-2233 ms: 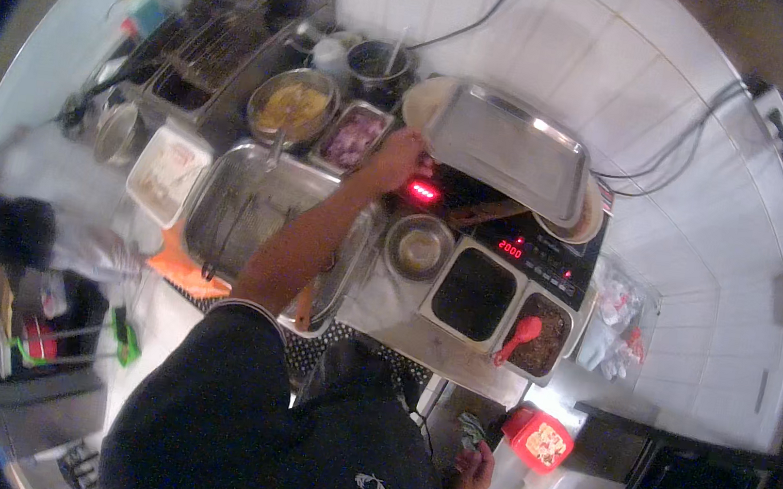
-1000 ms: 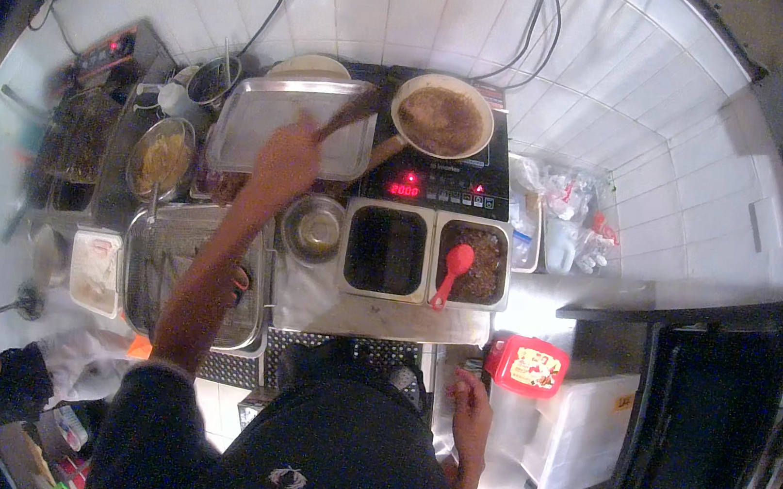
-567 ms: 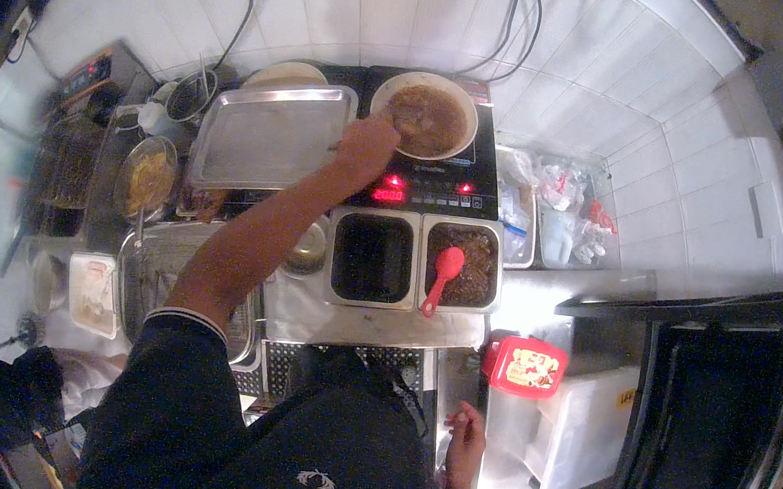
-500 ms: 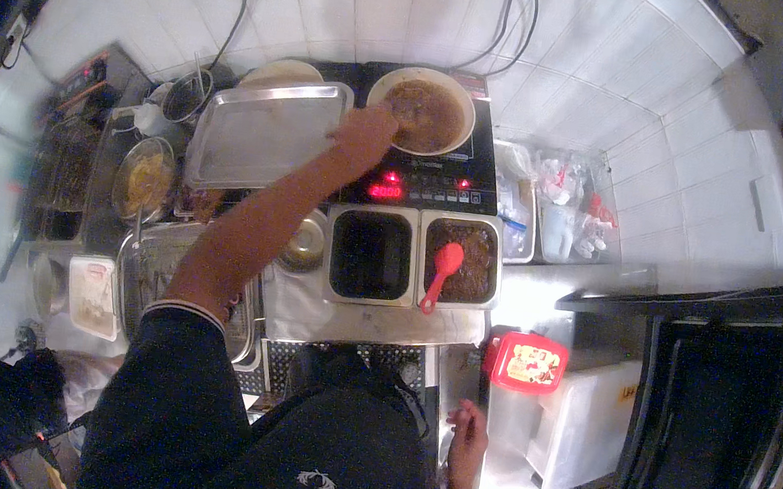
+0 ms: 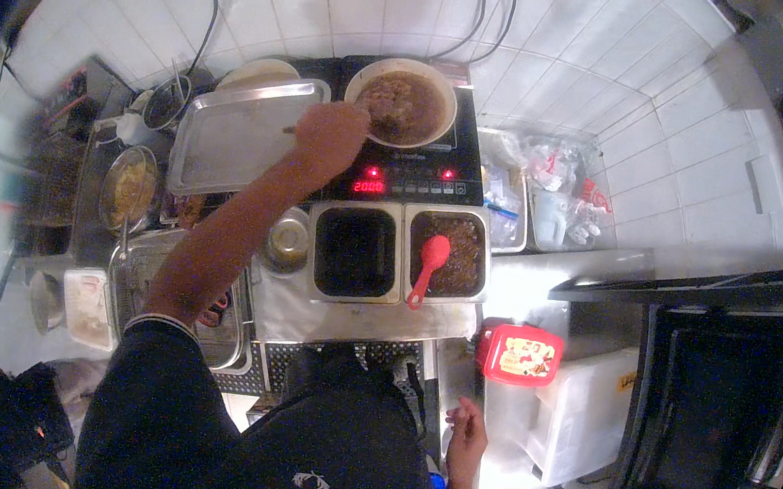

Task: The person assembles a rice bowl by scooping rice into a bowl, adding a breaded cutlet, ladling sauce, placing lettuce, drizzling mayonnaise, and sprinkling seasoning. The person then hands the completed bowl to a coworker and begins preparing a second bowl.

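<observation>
My left arm stretches up over the counter. At its end my left hand (image 5: 332,135) is closed at the near left rim of a round pale pan (image 5: 358,77). A thin end pokes out behind the fist, but what it grips is mostly hidden. Brown chunky food (image 5: 399,107) lies in liquid in the pan, which stands on a black induction cooker (image 5: 467,146) with red lit digits. Low beside my body hangs my right hand (image 5: 465,439), its fingers loosely bent and apart, with nothing visible in them.
Before the cooker sit a dark square container (image 5: 356,252) and another of brown food (image 5: 466,273) bearing a red spoon (image 5: 430,261). A metal tray (image 5: 240,128) leans left of the pan. A red-lidded box (image 5: 524,356) stands right, near a black-framed unit (image 5: 702,420).
The whole view has shifted slightly. My left hand sits a little farther left of the pan, and the food inside shows as a more distinct heap. My right hand keeps its place.
</observation>
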Action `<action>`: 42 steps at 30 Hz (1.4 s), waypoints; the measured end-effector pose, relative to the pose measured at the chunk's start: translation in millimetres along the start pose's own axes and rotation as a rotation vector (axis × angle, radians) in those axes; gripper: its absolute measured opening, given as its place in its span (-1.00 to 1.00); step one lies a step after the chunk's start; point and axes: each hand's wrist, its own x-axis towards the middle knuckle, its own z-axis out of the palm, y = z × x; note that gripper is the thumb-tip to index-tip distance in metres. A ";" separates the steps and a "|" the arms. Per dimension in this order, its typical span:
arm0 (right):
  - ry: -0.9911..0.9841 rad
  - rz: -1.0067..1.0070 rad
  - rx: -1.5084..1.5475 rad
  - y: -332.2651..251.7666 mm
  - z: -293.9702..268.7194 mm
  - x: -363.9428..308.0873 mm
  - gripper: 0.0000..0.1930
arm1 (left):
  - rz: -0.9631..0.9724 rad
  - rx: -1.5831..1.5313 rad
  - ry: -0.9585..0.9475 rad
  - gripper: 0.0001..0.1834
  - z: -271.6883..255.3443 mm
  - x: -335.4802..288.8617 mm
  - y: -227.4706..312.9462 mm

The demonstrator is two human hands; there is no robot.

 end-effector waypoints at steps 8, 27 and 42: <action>-0.002 0.052 0.029 3.9 0.7 -2.5 -0.73 | -0.040 -0.236 -0.016 -0.73 28.1 18.9 -3.1; 0.010 -0.059 -0.029 12.5 9.8 -9.0 -0.72 | 0.166 0.137 0.061 -0.79 13.5 29.3 -6.4; 0.051 -0.051 0.016 14.3 18.0 -18.5 -0.73 | 0.243 0.143 -0.104 -0.80 15.3 48.9 -34.4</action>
